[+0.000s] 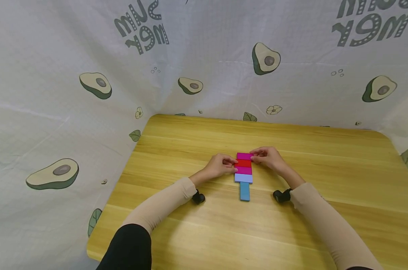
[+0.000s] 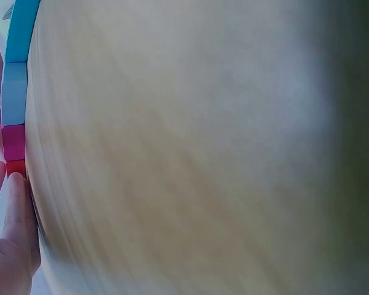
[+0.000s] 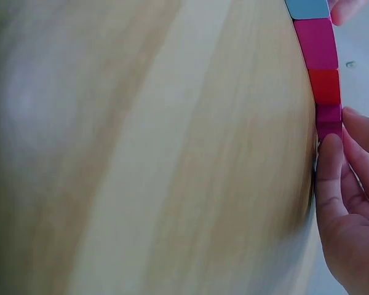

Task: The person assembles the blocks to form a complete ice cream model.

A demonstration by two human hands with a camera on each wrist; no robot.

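Flat coloured blocks lie end to end in a column on the table: a magenta block (image 1: 245,156) at the far end, a red block (image 1: 243,163), a second magenta block (image 1: 243,170), a lilac block (image 1: 243,178) and a narrower blue block (image 1: 244,191) nearest me. My left hand (image 1: 220,165) touches the left edge of the column at the red block and the second magenta block. On the other side, my right hand (image 1: 268,157) pinches the far magenta block at its right edge between thumb and finger. The right wrist view shows this magenta block (image 3: 328,117) at the fingertips.
A yellow wooden table (image 1: 197,135) with rounded corners carries the blocks. Behind and to the left hangs a white cloth (image 1: 217,33) with avocado prints. Black wrist cameras sit on both wrists, the left camera (image 1: 198,197) and the right camera (image 1: 281,195) over the table.
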